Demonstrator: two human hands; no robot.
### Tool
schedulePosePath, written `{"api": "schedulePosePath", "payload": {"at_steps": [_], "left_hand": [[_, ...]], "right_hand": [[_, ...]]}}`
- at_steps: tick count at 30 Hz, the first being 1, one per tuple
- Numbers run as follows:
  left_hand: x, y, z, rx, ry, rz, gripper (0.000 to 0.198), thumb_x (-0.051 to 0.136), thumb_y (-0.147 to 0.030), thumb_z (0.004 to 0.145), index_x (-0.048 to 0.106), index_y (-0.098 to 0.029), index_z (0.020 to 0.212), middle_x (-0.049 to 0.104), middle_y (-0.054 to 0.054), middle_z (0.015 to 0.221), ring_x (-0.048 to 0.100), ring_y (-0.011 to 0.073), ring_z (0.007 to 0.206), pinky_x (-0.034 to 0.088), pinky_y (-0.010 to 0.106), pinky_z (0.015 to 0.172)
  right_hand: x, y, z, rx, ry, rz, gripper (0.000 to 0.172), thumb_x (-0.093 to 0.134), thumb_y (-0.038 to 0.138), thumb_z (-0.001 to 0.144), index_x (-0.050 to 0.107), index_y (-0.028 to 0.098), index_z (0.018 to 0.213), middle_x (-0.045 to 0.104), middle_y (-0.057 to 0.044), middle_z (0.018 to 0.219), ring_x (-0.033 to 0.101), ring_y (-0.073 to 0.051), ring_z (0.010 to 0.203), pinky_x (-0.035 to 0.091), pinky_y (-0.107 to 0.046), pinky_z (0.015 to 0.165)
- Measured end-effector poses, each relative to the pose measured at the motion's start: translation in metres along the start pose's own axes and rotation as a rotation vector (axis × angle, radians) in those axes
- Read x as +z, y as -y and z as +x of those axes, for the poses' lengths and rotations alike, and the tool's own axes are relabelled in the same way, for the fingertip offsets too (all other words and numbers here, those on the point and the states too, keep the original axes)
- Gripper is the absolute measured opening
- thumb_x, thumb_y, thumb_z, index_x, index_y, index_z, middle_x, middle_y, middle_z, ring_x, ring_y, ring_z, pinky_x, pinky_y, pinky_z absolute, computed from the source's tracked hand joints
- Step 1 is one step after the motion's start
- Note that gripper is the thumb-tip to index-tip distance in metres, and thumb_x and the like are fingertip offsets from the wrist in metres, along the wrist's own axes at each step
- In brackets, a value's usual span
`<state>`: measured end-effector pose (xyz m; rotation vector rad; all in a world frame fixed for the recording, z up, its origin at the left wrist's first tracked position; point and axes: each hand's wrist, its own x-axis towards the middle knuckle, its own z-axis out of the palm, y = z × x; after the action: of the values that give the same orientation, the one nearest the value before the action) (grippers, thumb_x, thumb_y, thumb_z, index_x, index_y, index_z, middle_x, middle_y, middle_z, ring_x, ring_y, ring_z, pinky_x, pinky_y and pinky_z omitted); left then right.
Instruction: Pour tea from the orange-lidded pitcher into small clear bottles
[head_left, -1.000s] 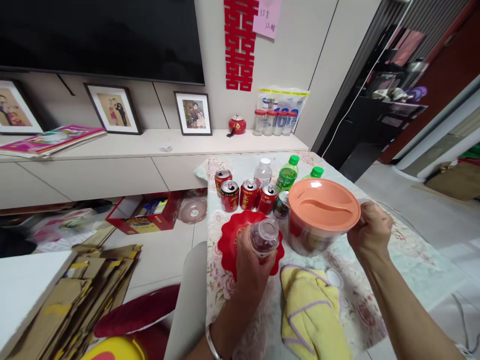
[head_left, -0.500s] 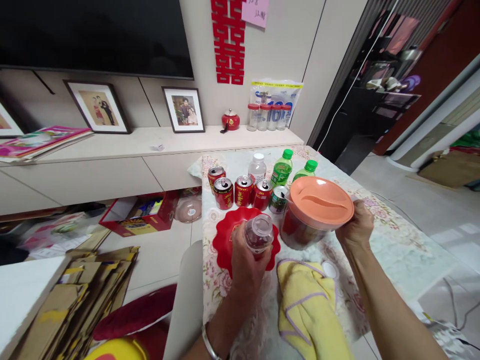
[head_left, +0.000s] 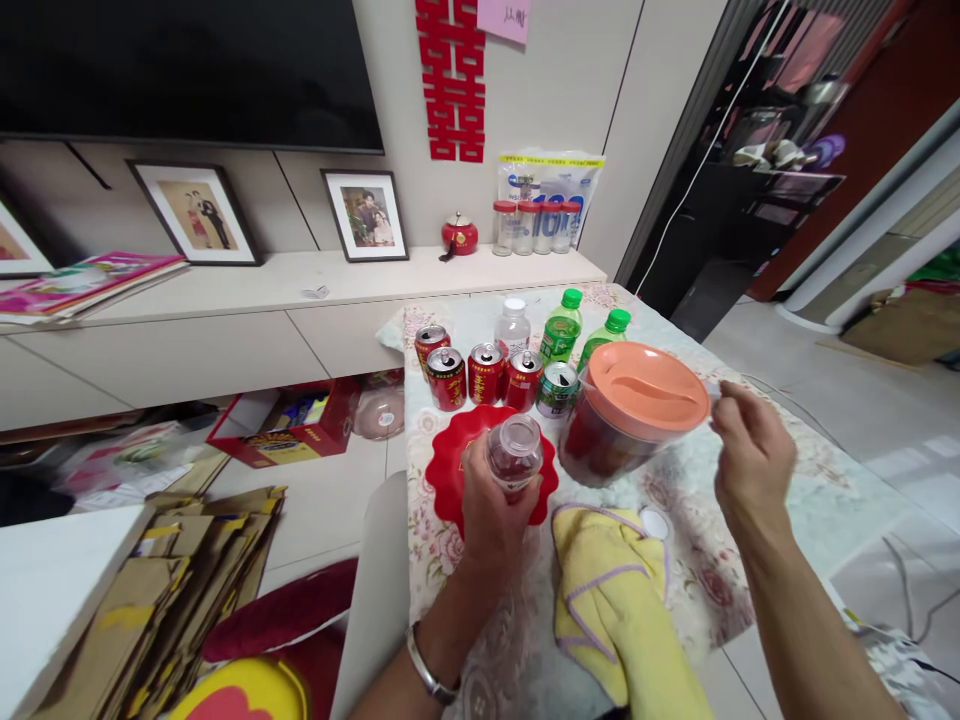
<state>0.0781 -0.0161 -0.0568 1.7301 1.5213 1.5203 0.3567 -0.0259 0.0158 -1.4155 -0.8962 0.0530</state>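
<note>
Wall, top centre: red double-happiness sign, "囍". Plastic bag below it: blue digits, apparently "100". Can labels illegible.

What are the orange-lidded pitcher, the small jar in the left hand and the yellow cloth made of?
The pitcher looks like clear, glossy plastic, with dark red contents showing through; its orange lid is opaque, smooth plastic. The small jar in the left hand is transparent; whether plastic or glass, I cannot tell. The yellow cloth is soft, fuzzy fabric, with folds and purple stitched edging.
</note>
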Motion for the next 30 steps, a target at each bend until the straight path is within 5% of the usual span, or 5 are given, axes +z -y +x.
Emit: {"api": "schedulePosePath", "payload": {"at_steps": [3, 7, 11, 22, 30], "left_hand": [[0.001, 0.001, 0.0, 0.009, 0.006, 0.005, 0.074, 0.08, -0.025, 0.077, 0.048, -0.016, 0.143, 0.066, 0.02, 0.133, 0.067, 0.0391, 0.124, 0.059, 0.057, 0.103], [0.004, 0.006, -0.002, 0.026, -0.008, 0.006, 0.076, 0.081, -0.025, 0.077, 0.046, -0.016, 0.143, 0.064, 0.019, 0.133, 0.066, 0.0376, 0.127, 0.057, 0.057, 0.105], [0.007, 0.012, -0.003, 0.055, -0.012, 0.024, 0.078, 0.081, -0.031, 0.078, 0.044, -0.016, 0.145, 0.062, 0.019, 0.135, 0.064, 0.038, 0.129, 0.056, 0.057, 0.105], [0.007, 0.011, -0.003, 0.089, -0.027, 0.073, 0.075, 0.077, -0.028, 0.08, 0.043, -0.014, 0.145, 0.064, 0.022, 0.134, 0.066, 0.0374, 0.127, 0.059, 0.054, 0.102], [0.013, 0.015, -0.006, 0.066, -0.068, 0.03, 0.074, 0.076, -0.024, 0.076, 0.048, -0.015, 0.144, 0.066, 0.021, 0.133, 0.066, 0.0389, 0.126, 0.058, 0.059, 0.105]], "right_hand": [[-0.023, 0.023, -0.044, -0.056, -0.022, -0.129, 0.025, 0.076, 0.043, 0.09, 0.072, 0.024, 0.106, 0.071, -0.002, 0.098, 0.064, -0.019, 0.087, 0.05, -0.037, 0.083], [-0.032, 0.04, -0.118, -0.412, 0.736, -0.368, 0.022, 0.075, 0.037, 0.09, 0.073, 0.028, 0.11, 0.076, -0.006, 0.107, 0.068, -0.029, 0.106, 0.055, -0.046, 0.09], [-0.025, 0.03, -0.156, -0.517, 0.888, -0.593, 0.056, 0.076, 0.03, 0.084, 0.064, 0.027, 0.138, 0.07, -0.014, 0.136, 0.064, -0.038, 0.119, 0.058, -0.054, 0.087], [0.026, 0.025, -0.138, -0.396, 0.999, -0.707, 0.037, 0.056, 0.011, 0.086, 0.074, 0.018, 0.118, 0.073, -0.016, 0.12, 0.064, -0.036, 0.107, 0.057, -0.049, 0.082], [0.012, 0.07, -0.112, -0.335, 1.076, -0.42, 0.025, 0.054, 0.014, 0.093, 0.072, 0.028, 0.103, 0.073, -0.005, 0.105, 0.068, -0.023, 0.097, 0.058, -0.036, 0.083]]}}
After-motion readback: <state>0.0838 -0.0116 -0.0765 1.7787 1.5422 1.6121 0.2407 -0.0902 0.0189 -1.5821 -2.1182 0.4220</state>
